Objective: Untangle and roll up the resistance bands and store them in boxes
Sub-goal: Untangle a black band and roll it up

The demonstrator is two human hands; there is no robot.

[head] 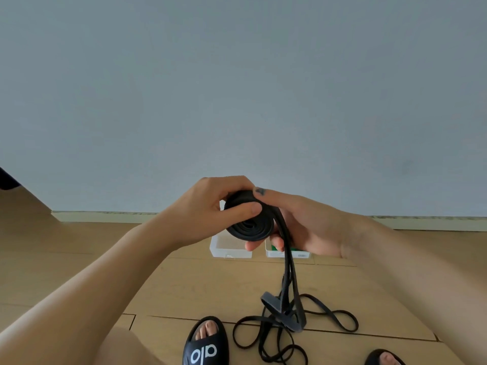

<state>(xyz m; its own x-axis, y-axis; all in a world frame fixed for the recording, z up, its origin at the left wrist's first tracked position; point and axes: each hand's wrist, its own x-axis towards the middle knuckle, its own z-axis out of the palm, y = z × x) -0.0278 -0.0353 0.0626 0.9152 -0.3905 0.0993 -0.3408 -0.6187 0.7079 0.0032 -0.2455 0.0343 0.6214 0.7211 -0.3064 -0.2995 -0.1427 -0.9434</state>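
1. Wood floor, pale wall above it, white skirting along the join.
2. Left hand: grip closed on the coil, thumb pressed across its face, fingers curled over the top.
3. Coil is black band, rolled flat in a spiral, held up in the air between both hands, above the boxes.
4. Left box: clear plastic, on the floor by the wall, partly hidden behind the coil; contents can't tell.
5. Right hand: grip closed, fingers behind the coil and around the tail that hangs off its right side.
6. Right box: clear, something green inside, just beside the left box, apart from it.
7. Tail drops to the floor into a tangle of black bands, loops overlapping.
8. Black sandal left of the tangle; second sandal at the bottom right edge.
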